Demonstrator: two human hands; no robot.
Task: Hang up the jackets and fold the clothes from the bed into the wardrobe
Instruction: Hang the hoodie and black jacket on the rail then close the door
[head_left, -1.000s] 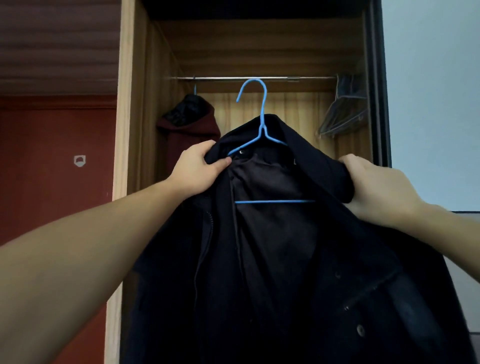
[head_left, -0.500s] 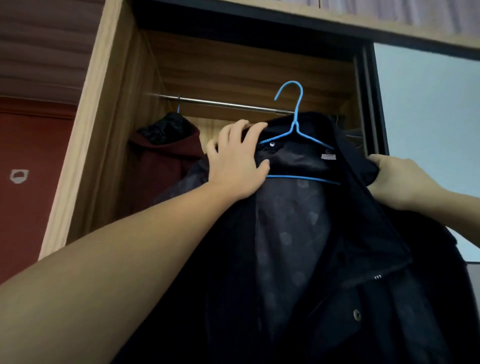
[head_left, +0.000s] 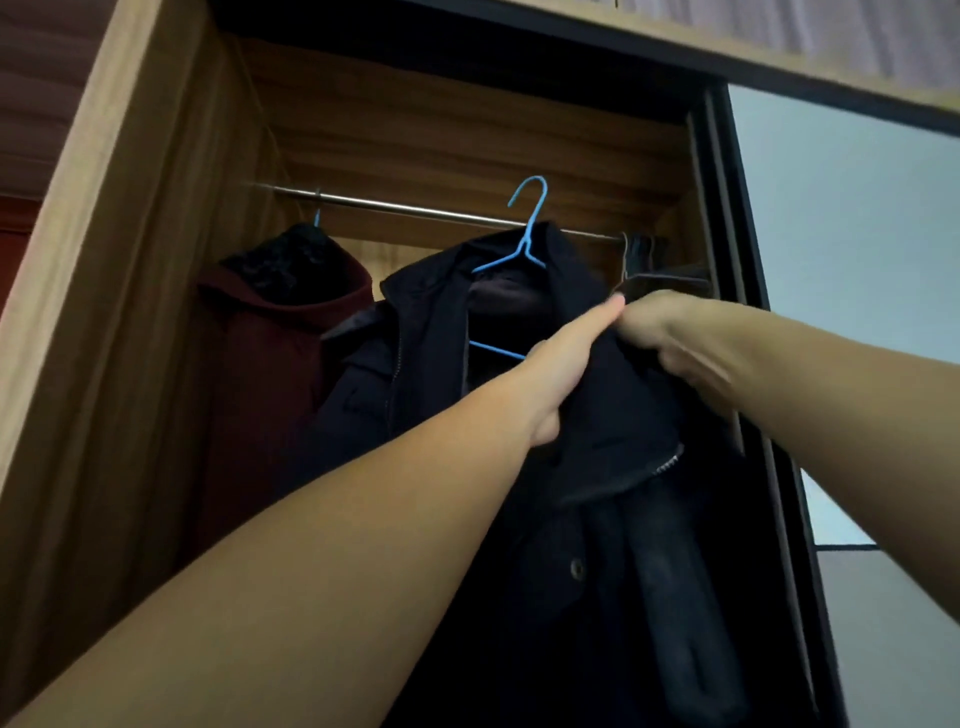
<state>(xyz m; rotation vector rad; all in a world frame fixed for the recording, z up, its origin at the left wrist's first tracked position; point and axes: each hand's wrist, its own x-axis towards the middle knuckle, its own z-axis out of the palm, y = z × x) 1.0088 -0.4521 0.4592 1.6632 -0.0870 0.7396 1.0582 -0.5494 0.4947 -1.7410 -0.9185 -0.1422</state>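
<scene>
A black jacket (head_left: 613, 519) hangs on a blue wire hanger (head_left: 527, 244) inside the open wardrobe. The hanger's hook rises in front of the metal rod (head_left: 395, 206), and I cannot tell whether it rests on it. My left hand (head_left: 563, 364) reaches across and holds the jacket's front by the collar, its fingers hidden in the fabric. My right hand (head_left: 670, 338), blurred, grips the jacket's right shoulder. The two hands almost touch.
A maroon hooded jacket (head_left: 275, 374) hangs on the rod at the left, close beside the black one. Dark empty hangers (head_left: 641, 254) bunch at the rod's right end. The wooden side panel (head_left: 104, 270) stands left and the pale sliding door (head_left: 841, 249) right.
The jacket has moved up and deeper into the wardrobe, toward the rod. My left hand has slid from the left shoulder across to the right side, close to my right hand.
</scene>
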